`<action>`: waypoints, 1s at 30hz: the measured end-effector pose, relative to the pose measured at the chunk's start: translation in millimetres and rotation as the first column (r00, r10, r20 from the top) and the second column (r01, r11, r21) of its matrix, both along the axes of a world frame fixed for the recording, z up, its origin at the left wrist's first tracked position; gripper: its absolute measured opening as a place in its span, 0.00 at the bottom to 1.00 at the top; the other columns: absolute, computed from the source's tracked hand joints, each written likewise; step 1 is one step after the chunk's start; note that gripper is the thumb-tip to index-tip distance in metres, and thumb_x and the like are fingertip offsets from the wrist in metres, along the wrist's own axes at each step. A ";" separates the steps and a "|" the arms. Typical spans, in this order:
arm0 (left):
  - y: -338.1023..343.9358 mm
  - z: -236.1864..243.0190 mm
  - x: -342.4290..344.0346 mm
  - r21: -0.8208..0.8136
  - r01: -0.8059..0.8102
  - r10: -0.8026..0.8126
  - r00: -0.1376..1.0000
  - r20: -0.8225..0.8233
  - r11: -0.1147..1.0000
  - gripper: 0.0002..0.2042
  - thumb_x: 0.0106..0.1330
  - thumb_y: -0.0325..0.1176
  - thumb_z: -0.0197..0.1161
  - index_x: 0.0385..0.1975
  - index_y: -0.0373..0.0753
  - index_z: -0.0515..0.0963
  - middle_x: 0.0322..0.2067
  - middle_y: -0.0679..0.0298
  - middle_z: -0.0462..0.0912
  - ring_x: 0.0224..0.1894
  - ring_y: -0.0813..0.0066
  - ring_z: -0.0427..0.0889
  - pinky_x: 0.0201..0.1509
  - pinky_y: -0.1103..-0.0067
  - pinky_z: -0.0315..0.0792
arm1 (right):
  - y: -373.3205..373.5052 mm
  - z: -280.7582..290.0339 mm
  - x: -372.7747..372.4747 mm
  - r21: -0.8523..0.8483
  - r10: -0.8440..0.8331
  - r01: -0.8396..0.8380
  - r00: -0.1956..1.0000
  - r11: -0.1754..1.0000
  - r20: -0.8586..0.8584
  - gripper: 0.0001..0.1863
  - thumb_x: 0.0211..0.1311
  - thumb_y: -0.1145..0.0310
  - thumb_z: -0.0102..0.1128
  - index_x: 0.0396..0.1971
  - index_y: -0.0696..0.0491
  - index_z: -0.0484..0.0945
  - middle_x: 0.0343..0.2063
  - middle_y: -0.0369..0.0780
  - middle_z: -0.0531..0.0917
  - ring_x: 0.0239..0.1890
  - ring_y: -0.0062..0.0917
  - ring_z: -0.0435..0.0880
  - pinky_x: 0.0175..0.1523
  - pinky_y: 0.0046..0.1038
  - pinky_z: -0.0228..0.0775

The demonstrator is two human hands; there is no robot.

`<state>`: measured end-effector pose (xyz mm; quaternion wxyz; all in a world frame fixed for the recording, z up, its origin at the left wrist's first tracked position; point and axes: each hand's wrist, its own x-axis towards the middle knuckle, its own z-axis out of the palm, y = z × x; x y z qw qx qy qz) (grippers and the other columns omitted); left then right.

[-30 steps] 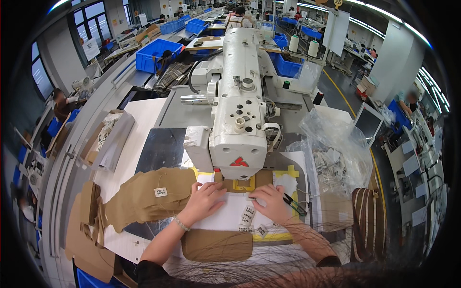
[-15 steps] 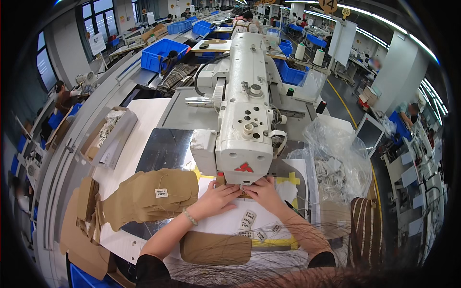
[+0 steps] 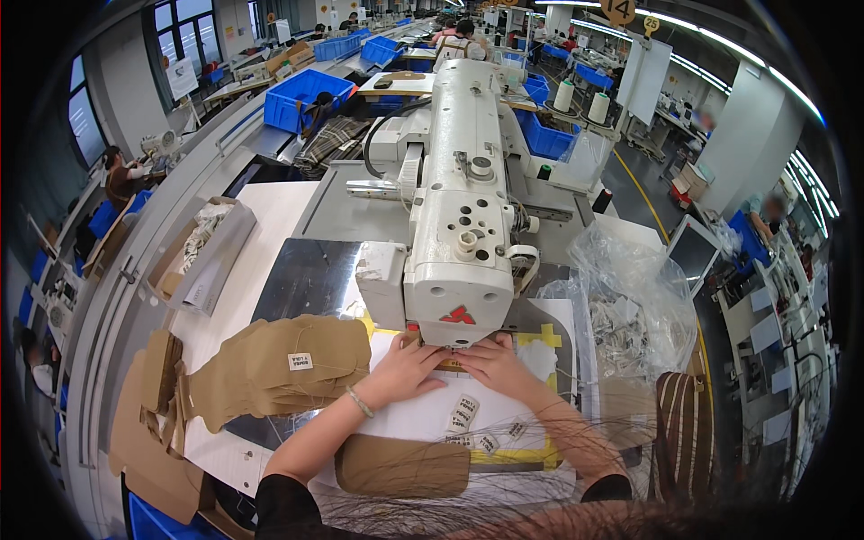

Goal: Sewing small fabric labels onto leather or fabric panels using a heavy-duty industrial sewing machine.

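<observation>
Under the head of a white industrial sewing machine (image 3: 461, 261), my two hands meet from either side. My left hand (image 3: 407, 369) lies with its fingers stretched toward the needle area and its thumb apart. My right hand (image 3: 497, 364) reaches in from the other side, fingers extended and tips partly hidden by the machine head. Between the fingertips shows a small strip of brown material (image 3: 450, 365), touched by both hands. Several small white printed labels (image 3: 463, 412) lie on the white sheet before me. A brown fabric panel (image 3: 405, 466) rests nearest my body.
On the left lies a stack of brown cut panels (image 3: 279, 364), with a white label (image 3: 300, 361) on top. Beyond it stands a grey box (image 3: 211, 270) of pale pieces. A clear plastic bag (image 3: 630, 297) and striped brown fabric (image 3: 681, 432) are at right. Blue bins (image 3: 301, 101) stand behind.
My left hand has shifted slightly forward and left, its fingers now reaching over the base of the red-topped part beside the needle. My right hand stays almost in place.
</observation>
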<state>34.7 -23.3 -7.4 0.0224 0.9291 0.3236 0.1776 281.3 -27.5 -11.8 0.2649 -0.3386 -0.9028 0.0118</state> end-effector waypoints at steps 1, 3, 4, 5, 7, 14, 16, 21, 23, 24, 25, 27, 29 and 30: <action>0.9 1.1 -1.2 -0.001 -0.016 0.016 1.000 0.026 1.000 0.26 0.58 0.52 0.63 0.54 0.46 0.74 0.54 0.65 0.74 0.57 0.70 0.70 0.59 0.62 0.56 | 0.6 0.6 0.8 0.000 -0.003 0.003 1.000 1.000 0.001 0.12 0.57 0.66 0.63 0.41 0.46 0.83 0.42 0.30 0.84 0.47 0.18 0.79 0.50 0.32 0.56; 3.6 4.7 -8.1 0.009 -0.023 0.023 0.999 0.030 1.000 0.26 0.59 0.51 0.62 0.55 0.45 0.73 0.54 0.64 0.74 0.57 0.69 0.70 0.59 0.61 0.57 | 2.0 1.3 2.4 -0.012 0.028 -0.028 1.000 1.000 -0.006 0.13 0.58 0.66 0.62 0.44 0.46 0.83 0.42 0.30 0.85 0.47 0.19 0.79 0.50 0.33 0.58; 4.0 6.5 -12.1 0.020 -0.033 0.032 0.999 0.032 0.999 0.25 0.61 0.50 0.61 0.55 0.44 0.72 0.54 0.62 0.73 0.57 0.68 0.70 0.59 0.61 0.58 | 2.4 1.8 3.1 -0.013 0.025 -0.025 1.000 1.000 -0.007 0.13 0.58 0.66 0.62 0.44 0.46 0.83 0.42 0.30 0.85 0.47 0.19 0.79 0.50 0.33 0.58; 4.2 7.0 -15.3 0.019 -0.030 0.029 0.999 0.030 0.999 0.25 0.61 0.50 0.61 0.55 0.44 0.72 0.54 0.62 0.73 0.57 0.68 0.70 0.59 0.61 0.58 | 3.0 2.7 4.1 -0.018 0.031 -0.032 0.999 0.999 -0.007 0.13 0.58 0.67 0.62 0.44 0.46 0.83 0.41 0.30 0.85 0.46 0.20 0.79 0.49 0.33 0.58; 4.3 8.0 -20.2 -0.085 -0.073 0.075 0.997 0.019 0.994 0.23 0.61 0.48 0.62 0.53 0.44 0.74 0.53 0.63 0.73 0.56 0.69 0.70 0.60 0.62 0.58 | 4.7 6.9 6.2 -0.024 0.034 -0.034 0.999 0.999 -0.008 0.13 0.58 0.67 0.62 0.43 0.46 0.83 0.41 0.29 0.85 0.46 0.20 0.79 0.49 0.33 0.59; 2.4 14.5 -26.2 -0.028 -0.096 0.099 0.988 0.117 0.995 0.19 0.56 0.45 0.67 0.46 0.45 0.79 0.47 0.66 0.76 0.52 0.69 0.71 0.55 0.65 0.57 | 6.3 18.2 5.8 -0.080 0.060 -0.060 0.998 0.995 -0.001 0.12 0.53 0.70 0.61 0.40 0.49 0.83 0.40 0.32 0.85 0.45 0.22 0.79 0.50 0.34 0.59; 1.0 17.7 -25.1 -0.056 -0.108 0.112 0.991 0.072 0.993 0.20 0.60 0.46 0.63 0.48 0.43 0.79 0.50 0.65 0.75 0.52 0.70 0.71 0.59 0.63 0.57 | 5.8 17.5 5.5 -0.092 0.050 -0.048 0.999 0.995 0.013 0.13 0.52 0.71 0.60 0.39 0.49 0.83 0.40 0.32 0.85 0.45 0.22 0.79 0.50 0.35 0.58; -0.1 18.0 -26.3 -0.073 -0.107 0.112 0.991 0.071 0.992 0.20 0.60 0.46 0.63 0.48 0.43 0.79 0.50 0.65 0.75 0.52 0.70 0.71 0.59 0.63 0.57 | 5.7 14.1 2.9 -0.034 0.054 -0.054 0.998 0.998 -0.010 0.13 0.51 0.71 0.60 0.38 0.50 0.83 0.41 0.32 0.84 0.46 0.23 0.79 0.50 0.35 0.58; -0.5 20.3 -26.9 -0.080 -0.107 0.113 0.991 0.067 0.991 0.19 0.60 0.46 0.63 0.48 0.43 0.79 0.50 0.65 0.75 0.52 0.70 0.71 0.59 0.62 0.57 | 5.1 13.9 3.6 -0.025 0.049 -0.050 0.999 0.998 -0.007 0.13 0.51 0.71 0.60 0.38 0.50 0.83 0.41 0.32 0.84 0.46 0.23 0.79 0.49 0.36 0.58; -1.0 21.1 -27.1 -0.071 -0.110 0.116 0.991 0.073 0.991 0.19 0.60 0.46 0.64 0.48 0.43 0.79 0.51 0.65 0.75 0.52 0.70 0.71 0.59 0.62 0.57 | 4.7 13.8 3.8 -0.016 0.049 -0.049 0.999 0.999 -0.003 0.13 0.51 0.71 0.60 0.38 0.50 0.83 0.41 0.32 0.84 0.46 0.23 0.79 0.49 0.36 0.58; -1.3 22.0 -27.1 -0.063 -0.112 0.117 0.990 0.080 0.992 0.19 0.60 0.45 0.64 0.47 0.43 0.79 0.51 0.65 0.75 0.52 0.70 0.71 0.59 0.62 0.57 | 4.6 12.8 4.5 -0.014 0.043 -0.043 0.999 0.999 -0.005 0.13 0.51 0.71 0.60 0.38 0.50 0.83 0.41 0.32 0.84 0.46 0.23 0.79 0.49 0.36 0.58; -1.7 25.5 -27.7 -0.039 -0.105 0.108 0.990 0.092 0.994 0.19 0.58 0.44 0.65 0.47 0.44 0.79 0.49 0.65 0.76 0.52 0.68 0.72 0.57 0.64 0.57 | 4.7 9.9 5.9 -0.059 0.062 -0.061 0.998 0.996 0.005 0.14 0.50 0.71 0.60 0.40 0.50 0.82 0.41 0.32 0.84 0.46 0.23 0.79 0.50 0.36 0.58; -2.3 26.9 -30.0 -0.016 -0.106 0.107 0.989 0.105 0.994 0.18 0.56 0.43 0.67 0.46 0.45 0.79 0.46 0.65 0.76 0.51 0.67 0.72 0.55 0.65 0.57 | 3.1 9.7 6.7 -0.053 0.061 -0.060 0.998 0.997 0.009 0.15 0.51 0.70 0.60 0.41 0.50 0.82 0.41 0.32 0.84 0.46 0.24 0.78 0.50 0.36 0.57; -2.3 26.3 -31.9 -0.014 -0.106 0.107 0.986 0.125 0.994 0.18 0.57 0.43 0.67 0.45 0.45 0.79 0.48 0.64 0.76 0.51 0.66 0.72 0.56 0.64 0.57 | 2.2 9.8 7.2 -0.048 0.062 -0.061 0.998 0.997 0.014 0.15 0.51 0.70 0.60 0.42 0.50 0.82 0.41 0.32 0.84 0.46 0.24 0.78 0.51 0.36 0.57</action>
